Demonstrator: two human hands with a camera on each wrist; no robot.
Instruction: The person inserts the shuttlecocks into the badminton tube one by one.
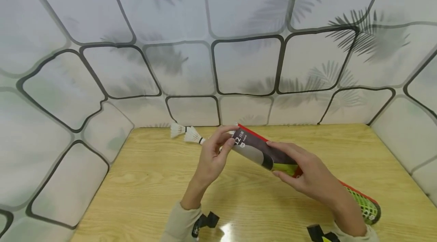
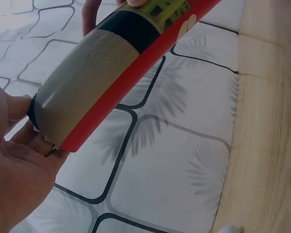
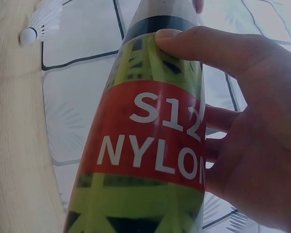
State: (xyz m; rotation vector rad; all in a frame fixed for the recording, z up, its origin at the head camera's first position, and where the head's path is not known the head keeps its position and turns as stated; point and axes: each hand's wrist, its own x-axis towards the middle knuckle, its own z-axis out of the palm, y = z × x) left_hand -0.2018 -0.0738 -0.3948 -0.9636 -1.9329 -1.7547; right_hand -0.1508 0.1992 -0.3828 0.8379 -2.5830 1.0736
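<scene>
A long shuttlecock tube (image 1: 252,151) is held at a slant above the table, its upper end to the left. My left hand (image 1: 212,156) grips that upper end, thumb and fingertips right at the rim. Around the tube's middle curls my right hand (image 1: 308,172); in the right wrist view its thumb (image 3: 172,41) lies across the tube near the dark band. Red, grey and green areas cover the tube, with "S12 NYLON" printed on the red label (image 3: 148,133). The tube's inside is hidden at the upper end.
Two white shuttlecocks (image 1: 177,130) (image 1: 193,135) lie at the back of the wooden table (image 1: 153,181), left of the tube. Patterned fabric walls (image 1: 246,67) rise behind the table and on both sides.
</scene>
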